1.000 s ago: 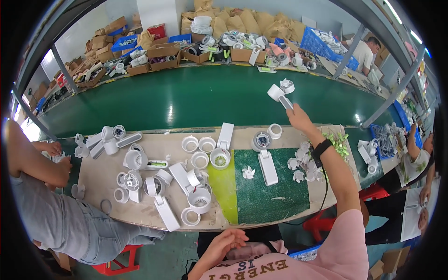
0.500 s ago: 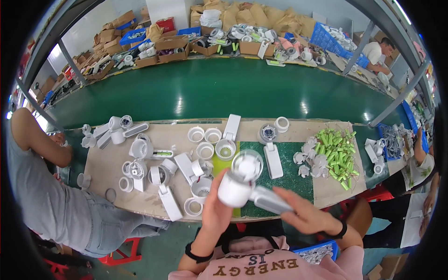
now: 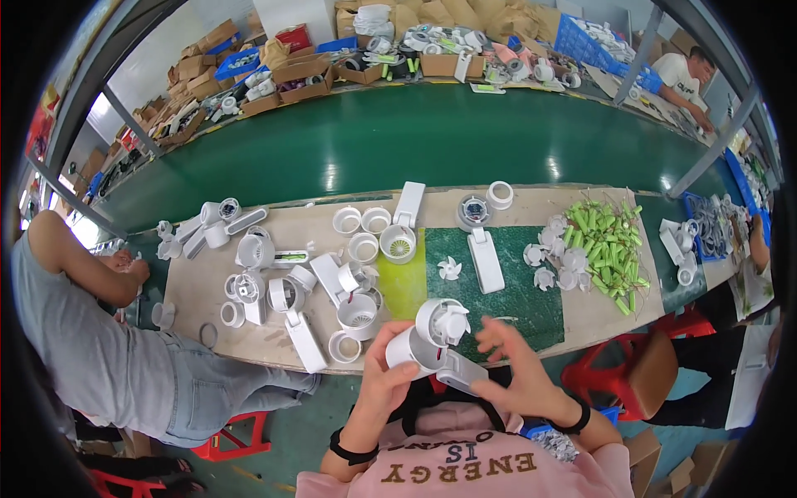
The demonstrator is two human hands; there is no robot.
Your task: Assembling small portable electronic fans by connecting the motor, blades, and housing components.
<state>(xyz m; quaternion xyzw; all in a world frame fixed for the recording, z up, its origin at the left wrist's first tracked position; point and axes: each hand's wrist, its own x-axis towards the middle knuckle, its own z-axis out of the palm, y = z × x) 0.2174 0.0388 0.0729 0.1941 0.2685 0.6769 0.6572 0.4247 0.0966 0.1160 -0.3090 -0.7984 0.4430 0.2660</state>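
white fan (image 3: 436, 344) in left hand (image 3: 388, 378) (right hand (image 3: 508, 365) beside)

Glossy white plastic fan housing (image 3: 432, 336); matt brown board tabletop (image 3: 199, 286).

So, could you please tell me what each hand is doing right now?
Left hand: closed around the white plastic handheld fan body.
Right hand: open, fingers spread beside the fan.
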